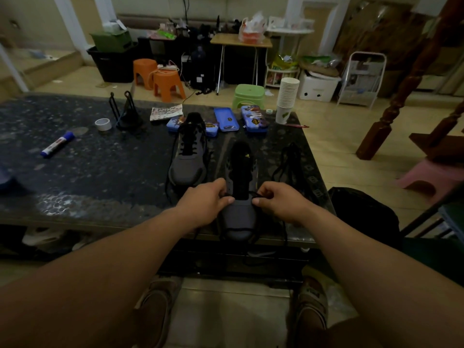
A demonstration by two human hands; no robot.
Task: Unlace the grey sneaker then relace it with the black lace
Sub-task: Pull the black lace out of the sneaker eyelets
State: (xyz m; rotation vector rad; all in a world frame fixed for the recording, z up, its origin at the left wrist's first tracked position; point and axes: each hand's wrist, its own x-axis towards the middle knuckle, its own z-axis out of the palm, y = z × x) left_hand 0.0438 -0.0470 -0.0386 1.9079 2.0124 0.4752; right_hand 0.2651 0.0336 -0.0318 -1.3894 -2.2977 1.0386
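Note:
A grey sneaker (239, 217) lies at the table's near edge, toe toward me, its black tongue laid open and most eyelets bare. A black lace (253, 195) crosses the lowest eyelets, and its ends trail down both sides of the toe. My left hand (204, 202) pinches the lace at the sneaker's left side. My right hand (280, 200) pinches it at the right side. A second grey sneaker (188, 156), fully laced in black, stands farther back on the left. Another loose black lace (288, 162) lies coiled to the right.
The dark speckled table (88, 172) also holds a blue marker (57, 144), a tape roll (103, 124), a black wire stand (125, 111), blue tin cases (226, 119) and a stack of paper cups (287, 99). Stools stand on the floor beyond.

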